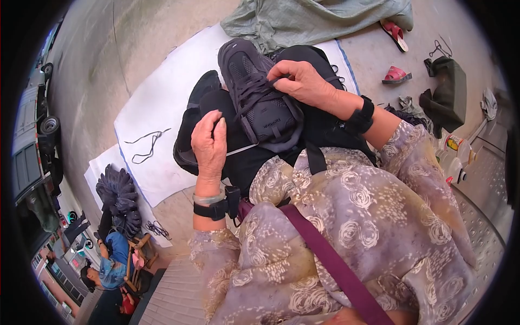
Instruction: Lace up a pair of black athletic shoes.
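Observation:
A dark grey lace-up sneaker (241,65) rests across my black-clad lap, its toe pointing away from me and its tongue towards me. Dark shoelaces (254,92) criss-cross its upper. My right hand (300,81) pinches a lace at the right side of the lacing between thumb and fingertips. Left of the shoe, my left hand (208,142) is raised with thumb and fingers drawn together; what they hold, if anything, is hidden. A thin pale rod (242,149) runs between that hand and the shoe's collar; I cannot tell whether the hand grips it.
A loose dark lace (148,146) lies on the white sheet (157,97). Grey-green cloth (314,21) covers the far side. Red sandals (398,75) and a dark box-shaped thing (449,92) lie to the right. At lower left are piled dark shoes (116,189) and a seated person (111,262).

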`<state>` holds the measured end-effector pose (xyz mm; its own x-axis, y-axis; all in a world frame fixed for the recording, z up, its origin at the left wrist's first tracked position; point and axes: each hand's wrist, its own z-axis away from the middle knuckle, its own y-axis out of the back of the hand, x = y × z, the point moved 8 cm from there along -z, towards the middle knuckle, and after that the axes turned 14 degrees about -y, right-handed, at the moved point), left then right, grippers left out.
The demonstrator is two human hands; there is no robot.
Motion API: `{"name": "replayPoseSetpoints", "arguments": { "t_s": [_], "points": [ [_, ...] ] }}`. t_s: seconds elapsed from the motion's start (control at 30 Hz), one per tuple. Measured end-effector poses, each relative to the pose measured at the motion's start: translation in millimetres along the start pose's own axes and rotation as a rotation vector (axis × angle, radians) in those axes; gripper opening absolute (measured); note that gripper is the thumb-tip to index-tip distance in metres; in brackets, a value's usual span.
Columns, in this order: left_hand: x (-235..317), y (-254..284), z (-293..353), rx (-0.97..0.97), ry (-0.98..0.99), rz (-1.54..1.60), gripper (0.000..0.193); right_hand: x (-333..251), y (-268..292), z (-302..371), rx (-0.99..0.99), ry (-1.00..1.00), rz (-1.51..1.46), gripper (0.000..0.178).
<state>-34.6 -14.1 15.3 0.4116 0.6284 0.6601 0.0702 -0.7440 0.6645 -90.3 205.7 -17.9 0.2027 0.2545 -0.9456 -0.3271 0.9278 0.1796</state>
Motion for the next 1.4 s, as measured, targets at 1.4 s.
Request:
{"name": "replayPoseSetpoints", "arguments": {
  "t_s": [1.4],
  "points": [
    [-32.8, 93.7, 57.5, -0.208, -0.365, -0.572, 0.019, -13.8, 101.1, 68.9, 0.143, 0.574, 1.149, 0.02]
  ]
}}
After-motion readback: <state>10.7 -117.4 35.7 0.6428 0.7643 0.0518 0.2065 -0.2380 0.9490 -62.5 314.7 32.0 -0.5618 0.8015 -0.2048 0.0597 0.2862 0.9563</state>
